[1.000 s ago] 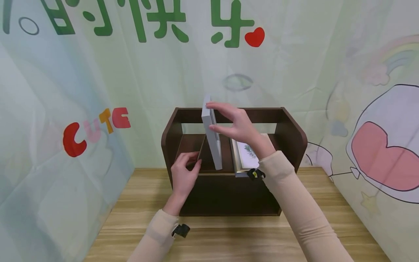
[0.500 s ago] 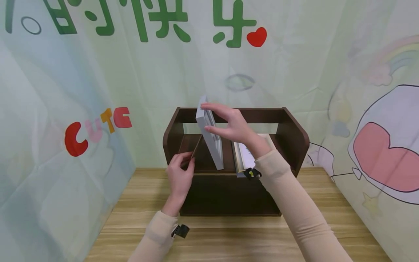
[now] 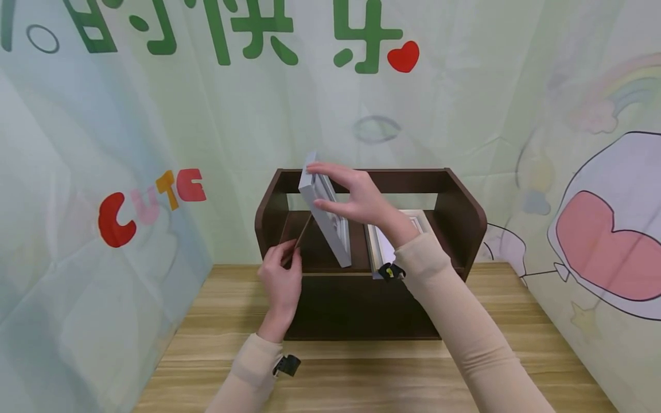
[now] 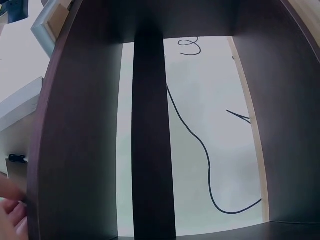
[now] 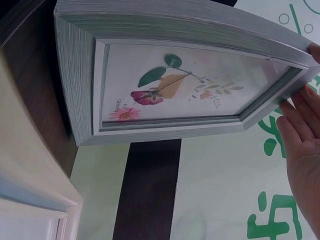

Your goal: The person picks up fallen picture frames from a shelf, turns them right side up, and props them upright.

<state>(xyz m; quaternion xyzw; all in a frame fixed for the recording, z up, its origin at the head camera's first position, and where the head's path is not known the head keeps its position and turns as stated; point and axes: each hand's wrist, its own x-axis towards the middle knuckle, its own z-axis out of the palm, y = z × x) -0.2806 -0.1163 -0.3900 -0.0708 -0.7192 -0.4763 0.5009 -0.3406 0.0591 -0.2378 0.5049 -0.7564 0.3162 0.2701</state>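
A grey picture frame [image 3: 326, 215] with pressed flowers behind its pane stands on the dark brown desk shelf [image 3: 369, 307], its top tilted left. My right hand [image 3: 356, 198] holds the frame near its top, fingers and thumb spread across the edge; in the right wrist view its fingertips [image 5: 295, 120] reach the frame's end. My left hand [image 3: 281, 278] pinches a thin brown panel [image 3: 303, 232] that slants up behind the frame, left of it. In the left wrist view, a few fingers of that hand show at the lower left, beside the shelf's edge.
More frames [image 3: 379, 252] lie stacked on the shelf's right part, partly hidden by my right wrist. The shelf has raised sides and a back rail [image 3: 392, 180]. It stands on a wood-grain table [image 3: 361, 378] before a printed cloth backdrop [image 3: 248, 126].
The frame's top has tipped farther left, with my right hand following it. My left hand and the thin brown panel have also shifted left.
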